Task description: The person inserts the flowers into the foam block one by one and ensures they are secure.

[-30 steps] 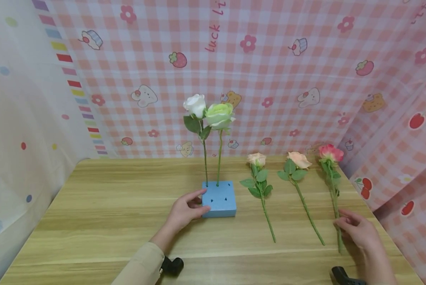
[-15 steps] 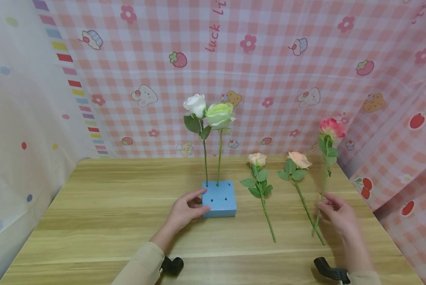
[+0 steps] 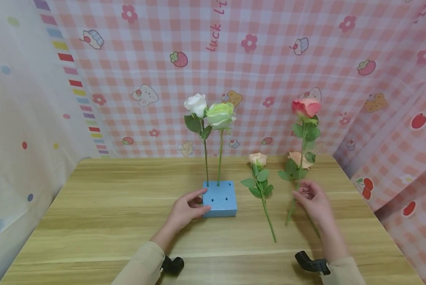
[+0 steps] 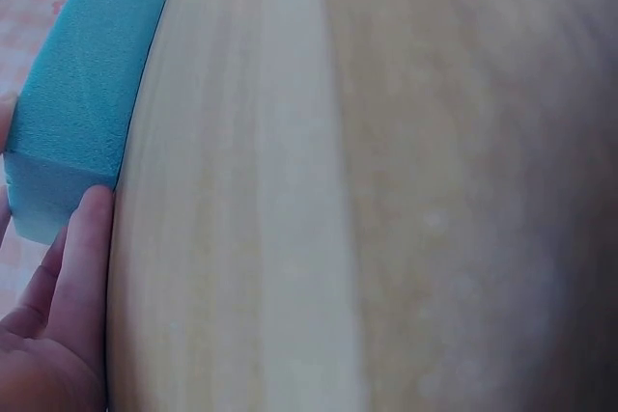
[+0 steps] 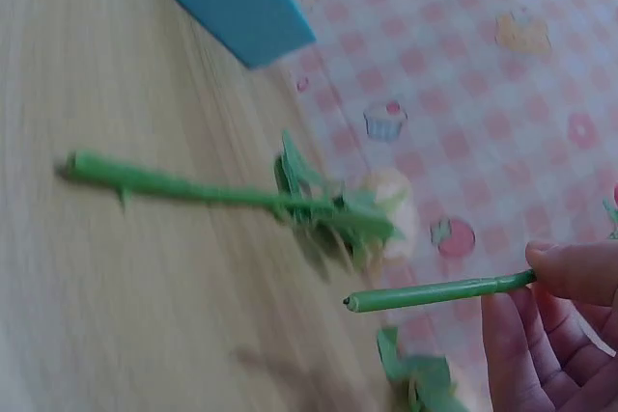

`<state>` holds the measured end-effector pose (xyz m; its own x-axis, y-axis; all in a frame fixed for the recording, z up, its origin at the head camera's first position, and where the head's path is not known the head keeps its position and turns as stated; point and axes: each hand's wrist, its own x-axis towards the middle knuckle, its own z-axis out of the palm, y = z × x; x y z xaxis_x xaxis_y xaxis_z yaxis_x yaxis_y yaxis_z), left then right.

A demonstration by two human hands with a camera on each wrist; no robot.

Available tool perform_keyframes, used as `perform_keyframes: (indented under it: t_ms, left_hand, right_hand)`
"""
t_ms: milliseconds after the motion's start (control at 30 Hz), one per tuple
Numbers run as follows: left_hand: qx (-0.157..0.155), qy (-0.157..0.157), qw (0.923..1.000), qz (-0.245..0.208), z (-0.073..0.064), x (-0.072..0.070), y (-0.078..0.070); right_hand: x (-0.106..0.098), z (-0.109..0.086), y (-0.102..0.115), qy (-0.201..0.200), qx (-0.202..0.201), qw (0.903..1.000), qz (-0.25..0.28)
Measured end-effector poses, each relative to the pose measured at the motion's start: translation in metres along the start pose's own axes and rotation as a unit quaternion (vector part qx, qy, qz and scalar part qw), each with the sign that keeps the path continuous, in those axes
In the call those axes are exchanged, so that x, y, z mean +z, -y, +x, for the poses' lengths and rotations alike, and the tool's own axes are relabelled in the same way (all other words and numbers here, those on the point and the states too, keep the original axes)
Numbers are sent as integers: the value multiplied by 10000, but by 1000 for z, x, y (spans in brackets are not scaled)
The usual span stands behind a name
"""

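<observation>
My left hand [image 3: 187, 208] holds the left side of a blue foam block [image 3: 220, 198], thumb near its front corner and fingers farther back. A white rose [image 3: 196, 105] and a pale green rose [image 3: 220, 116] stand upright in the block's back holes; several other holes show on top. My right hand [image 3: 316, 201] pinches the stem of a pink-red rose [image 3: 306, 107], which is raised nearly upright above the table. In the right wrist view, the cut end of the held stem [image 5: 425, 294] points away from the fingers, touching nothing.
A cream rose [image 3: 257, 159] lies on the wooden table [image 3: 120, 221] right of the block. Farther right, a peach rose [image 3: 295, 158] lies partly hidden behind the held rose and right hand. A checked cloth [image 3: 270, 51] hangs behind the table.
My right hand has lifted the pink-red rose off the table's right side and carried it left, in front of the peach rose. My left hand stays on the block.
</observation>
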<state>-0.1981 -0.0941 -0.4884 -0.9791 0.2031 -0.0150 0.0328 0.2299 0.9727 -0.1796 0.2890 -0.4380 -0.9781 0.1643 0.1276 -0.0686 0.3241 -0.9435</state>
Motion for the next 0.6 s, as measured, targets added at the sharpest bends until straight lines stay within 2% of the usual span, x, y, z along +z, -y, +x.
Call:
perform_keyframes:
  t_ms: [400, 500, 600]
  left_hand:
    - [-22, -34, 10000, 29, -1, 1, -1]
    - [-51, -75, 10000, 40, -4, 2, -6]
    - [-47, -87, 9999, 21, -10, 2, -18]
  right_hand:
    - [41, 8, 26, 364, -238, 9983, 392]
    - [51, 10, 32, 439, -309, 9979, 376]
    - [61, 12, 37, 517, -427, 9969, 403]
